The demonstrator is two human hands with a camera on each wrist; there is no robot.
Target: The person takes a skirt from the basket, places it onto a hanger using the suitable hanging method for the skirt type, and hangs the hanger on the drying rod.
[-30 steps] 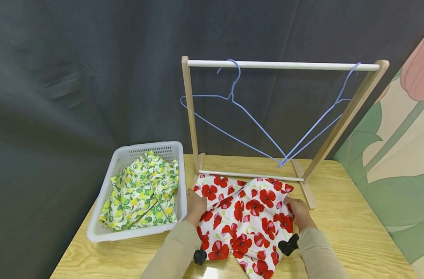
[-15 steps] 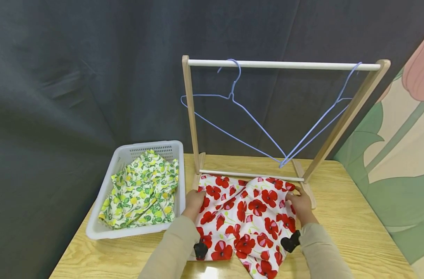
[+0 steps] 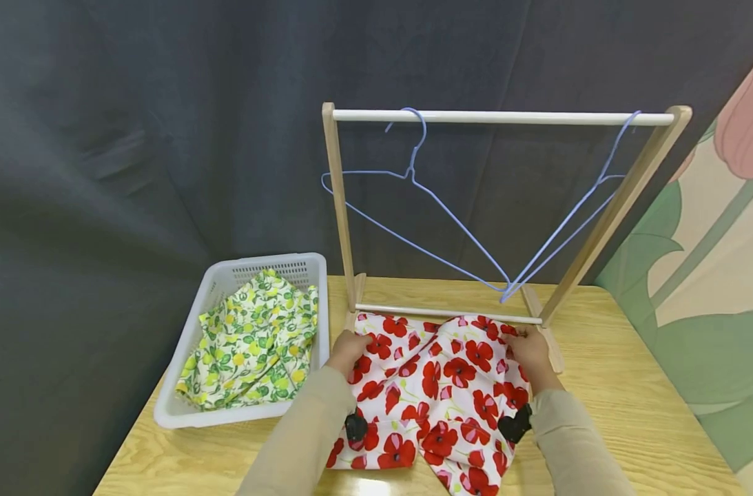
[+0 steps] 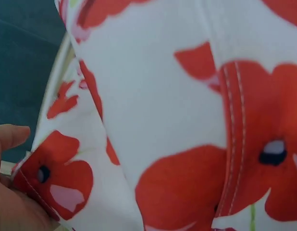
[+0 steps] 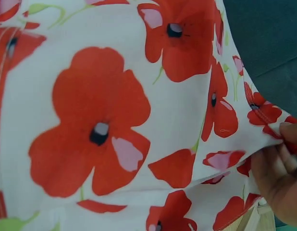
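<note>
A white cloth garment with red poppies (image 3: 450, 386) lies spread and rumpled on the table, its lower edge split into two parts. At its upper left edge, my left hand (image 3: 348, 350) grips the cloth. In the left wrist view the edge lies between that hand's fingers (image 4: 16, 207). My right hand (image 3: 533, 355) pinches the upper right corner, and the right wrist view shows the corner between thumb and fingers (image 5: 278, 168). The cloth there is drawn toward the hand. Stitched seams show up close in both wrist views.
Behind the garment stands a wooden rack (image 3: 340, 213) with a white top rod (image 3: 500, 118). Two blue hangers (image 3: 453, 215) hang from it, their lower ends meeting. A white basket (image 3: 165, 406) on the left contains a lemon-print cloth (image 3: 252, 344).
My right hand has shifted up along the garment's right edge to its upper corner. The left hand has moved slightly up, and the garment has slid a little to the right.
</note>
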